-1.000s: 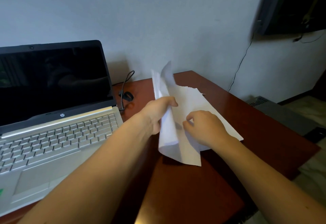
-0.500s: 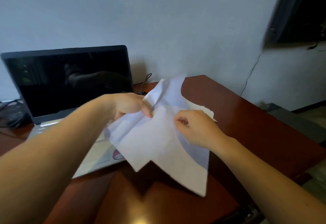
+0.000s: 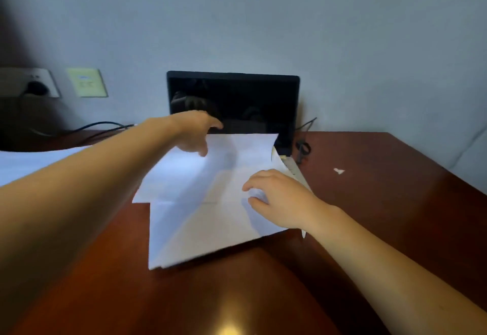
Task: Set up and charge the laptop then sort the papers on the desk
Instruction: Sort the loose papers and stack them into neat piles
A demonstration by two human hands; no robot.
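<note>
Far left on the wall, one wall socket (image 3: 37,85) with a plug in it and one switch plate (image 3: 87,82). One black cable (image 3: 97,126), likely the charger lead, runs along the desk's back edge. One loose sheet (image 3: 31,162) lies at the desk's left edge. Here's the change: half a second ago the papers (image 3: 210,203) were fanned up in the air, and now they're down across the desk (image 3: 395,203), their far part draped over the laptop's keyboard and their near corner pointing at the front edge. The left hand (image 3: 195,134) has swung out over them, thumb pinching the far edge of the top sheet (image 3: 237,150). My read is that it's peeling that sheet off for the left-edge pile, so sorting is properly under way. At the middle of the back edge stands one laptop (image 3: 234,97), open, screen dark, so the setup looks done. At least two sheets overlap here, though blur hides the exact count. The right hand (image 3: 276,199) has its fingers curled, gripping the papers near their right edge. A second thin cable (image 3: 303,147) sits beside the laptop's right corner, and one tiny paper scrap (image 3: 338,170) lies towards the right edge.
</note>
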